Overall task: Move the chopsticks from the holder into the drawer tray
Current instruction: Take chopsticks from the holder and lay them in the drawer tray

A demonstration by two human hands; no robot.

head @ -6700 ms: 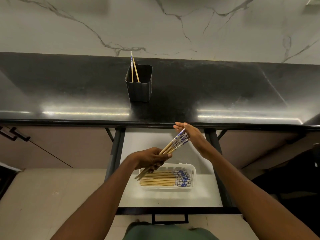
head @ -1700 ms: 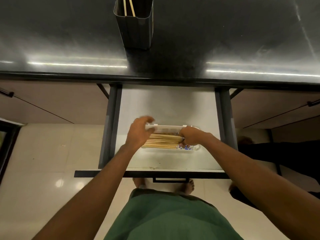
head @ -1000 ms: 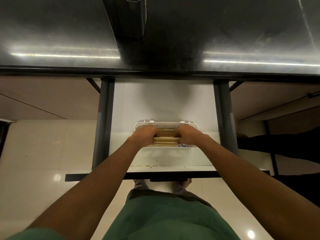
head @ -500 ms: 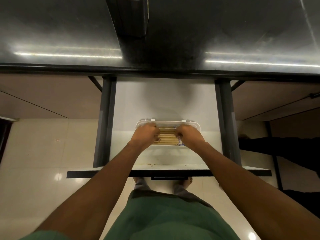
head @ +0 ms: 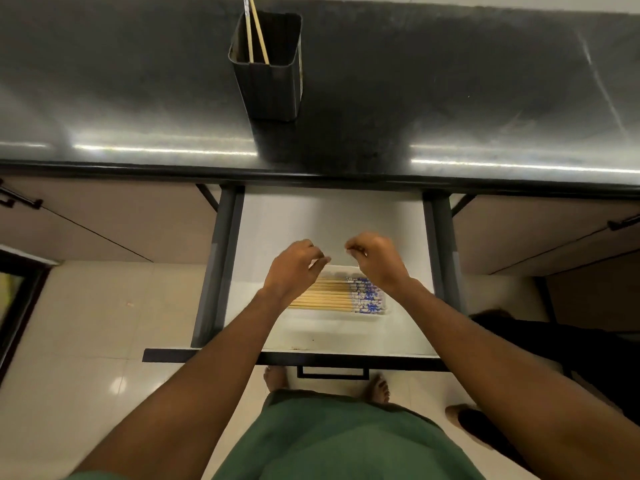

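Note:
A black square holder [head: 273, 84] stands on the dark countertop with two chopsticks [head: 256, 32] leaning in its left side. Below it a white drawer [head: 332, 223] is pulled out. A white tray [head: 332, 317] in the drawer holds several wooden chopsticks [head: 332, 296] lying side by side, blue-patterned ends to the right. My left hand [head: 294, 268] and my right hand [head: 377, 259] hover just above the tray's far edge, fingers loosely curled and holding nothing.
The black countertop [head: 450, 91] runs across the top of the view. Dark drawer rails [head: 218, 265] flank the drawer, and its black front with a handle [head: 332, 372] is toward me. Closed cabinet doors [head: 104, 220] sit on both sides above a pale tiled floor [head: 104, 323].
Both hands have let go of the chopsticks in the tray and lifted up and apart from it. The view has tilted up, showing the holder's opening again.

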